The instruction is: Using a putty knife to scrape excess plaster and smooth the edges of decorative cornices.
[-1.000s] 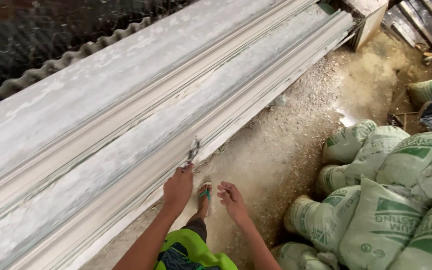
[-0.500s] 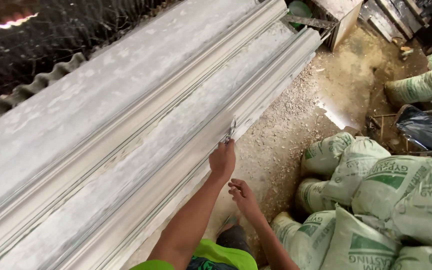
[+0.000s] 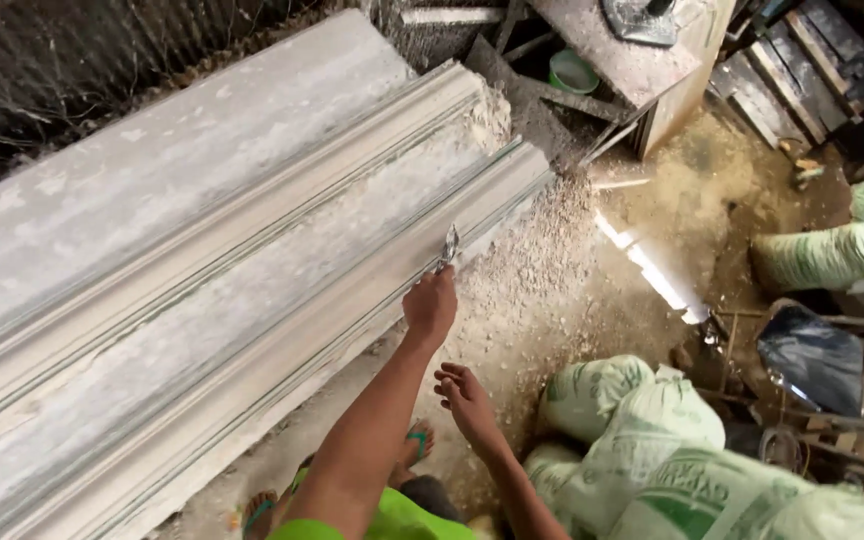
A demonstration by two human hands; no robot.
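Head view, nearest first: my feet in green sandals (image 3: 419, 440) stand on the dusty floor (image 3: 562, 300), just beside the long grey moulded slab (image 3: 202, 290).

My right hand (image 3: 464, 395) hangs free below the slab edge. Its fingers are spread loosely and it holds nothing.

My left hand (image 3: 430, 305) is raised to the near ridge of the slab. It is closed around the handle of a small metal scraper (image 3: 449, 243). The blade tip touches the ridge close to the far end of the slab. I cannot tell how hard it presses.

Progress, as I judge it from the surfaces:
- The stretch of near ridge between my body and the blade looks fairly clean-edged, so I take it as largely dressed.
- Only a short stretch remains between the blade and the far end.
- The broad flat faces are patchy and powdery; I cannot tell whether they need work.
- Loose crumbs and debris (image 3: 542, 240) lie heaped on the floor at the far end, not cleared.

To the right, green and white sacks (image 3: 642, 420) are stacked near my legs. Farther off stand a rough wooden bench (image 3: 642, 70) and a green bowl (image 3: 574, 72) beside it.
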